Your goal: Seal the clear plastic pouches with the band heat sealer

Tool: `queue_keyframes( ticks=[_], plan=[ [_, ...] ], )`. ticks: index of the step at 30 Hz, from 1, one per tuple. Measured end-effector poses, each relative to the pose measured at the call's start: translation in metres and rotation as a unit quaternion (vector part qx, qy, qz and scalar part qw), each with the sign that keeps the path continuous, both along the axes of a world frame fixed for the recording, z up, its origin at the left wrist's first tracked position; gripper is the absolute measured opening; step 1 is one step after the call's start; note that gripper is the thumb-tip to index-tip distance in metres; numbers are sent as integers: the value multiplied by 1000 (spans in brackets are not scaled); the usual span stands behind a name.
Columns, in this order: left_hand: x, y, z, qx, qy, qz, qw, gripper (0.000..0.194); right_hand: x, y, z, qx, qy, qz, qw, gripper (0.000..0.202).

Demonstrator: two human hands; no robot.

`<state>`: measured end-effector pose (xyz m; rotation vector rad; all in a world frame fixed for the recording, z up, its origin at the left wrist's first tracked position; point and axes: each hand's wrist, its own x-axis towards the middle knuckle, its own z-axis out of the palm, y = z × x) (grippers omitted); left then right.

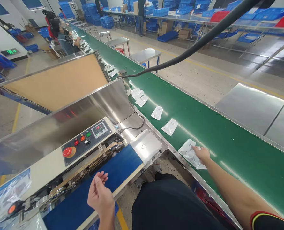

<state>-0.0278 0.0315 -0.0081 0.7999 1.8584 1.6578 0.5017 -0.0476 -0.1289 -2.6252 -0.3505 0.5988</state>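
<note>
My right hand (202, 155) reaches over the green conveyor belt (218, 134), thumb and fingers closed on a flat white pouch (188, 147). More white material lies under and beside the fingers; whether it is a second pouch I cannot tell. Above the blue belt (119, 167) of a sealing machine (86, 140), my left hand (100, 195) is held with loosely curled fingers and nothing visible in them. Single white pouches (170, 127) lie spaced out farther up the green belt, with a small overlapping group (137, 93) beyond them.
A red stop button (67, 152) and lit display sit on the machine's panel. A black cable (180, 59) hangs across the view. Beyond a tan board (60, 83), a co-worker (66, 40) sits at the belt. Steel benches (146, 56) and blue crates stand farther off.
</note>
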Motion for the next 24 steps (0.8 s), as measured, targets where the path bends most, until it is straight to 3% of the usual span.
queue_keyframes(
  ticks=[2, 4, 6, 9, 12, 14, 16, 17, 21, 24],
  plan=[
    [8, -1, 1, -2, 14, -34, 999, 43, -12, 18, 13, 20, -7, 59, 998, 28],
    [19, -3, 2, -6, 25, -83, 996, 44, -30, 35, 36, 72, -55, 168, 982, 34],
    [34, -4, 2, -7, 33, -146, 989, 42, -53, 49, 68, 147, -118, 283, 941, 40],
    [64, 0, 7, 9, 63, -260, 963, 39, -99, 67, 123, 258, -166, 389, 869, 42],
    [93, 11, 20, 27, 81, -336, 938, 44, -151, 81, 170, 327, -125, 468, 812, 37],
    [106, 17, 28, 47, 74, -363, 928, 48, -184, 89, 189, 341, -54, 524, 778, 34],
    [111, 21, 30, 56, 61, -383, 920, 43, -210, 98, 194, 336, 20, 552, 763, 32],
    [111, 23, 28, 46, 52, -377, 924, 40, -220, 103, 193, 324, 50, 547, 771, 30],
    [103, 33, 2, -90, -77, -250, 961, 50, -238, 137, 168, 198, 173, 466, 845, 31],
    [98, 47, -20, -145, -177, -186, 955, 52, -245, 168, 152, 95, 284, 399, 867, 24]
  ],
)
